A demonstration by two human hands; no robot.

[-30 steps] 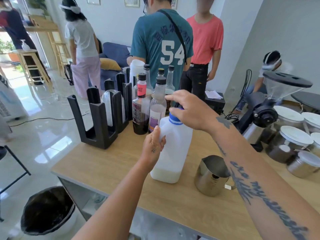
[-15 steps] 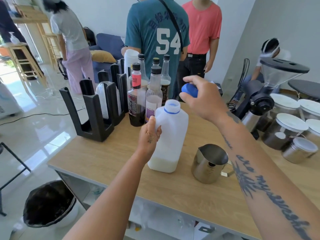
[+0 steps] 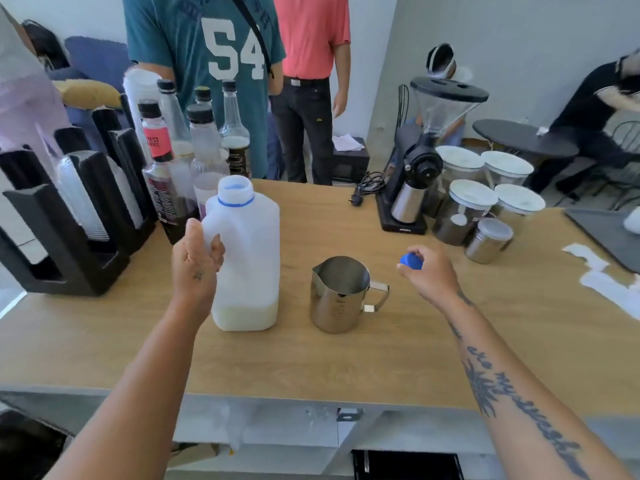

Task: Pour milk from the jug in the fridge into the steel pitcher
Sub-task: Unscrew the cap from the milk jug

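The jug [image 3: 246, 258] stands upright on the wooden surface [image 3: 346, 362], uncapped, with a shallow layer of milk at its bottom. The left hand [image 3: 195, 268] has its grip closed around the jug's handle on the side at 9 o'clock. The pitcher [image 3: 341, 294] stands upright just beside the jug at 3 o'clock, apart from it, its spout toward the jug and its handle pointing to 3 o'clock; the inside looks empty. The right hand [image 3: 431, 275] hovers at 3 o'clock of the pitcher, apart from it, its grip pinched narrow on the blue cap [image 3: 410, 261] between fingertips. At 11 o'clock of the jug stand several bottles [image 3: 204, 150] and a black cup holder [image 3: 79, 216]. At 1 o'clock of the pitcher stands a grinder [image 3: 420, 168], with lidded jars [image 3: 474, 209] beside it at 3 o'clock. People stand behind the surface at 12 o'clock.
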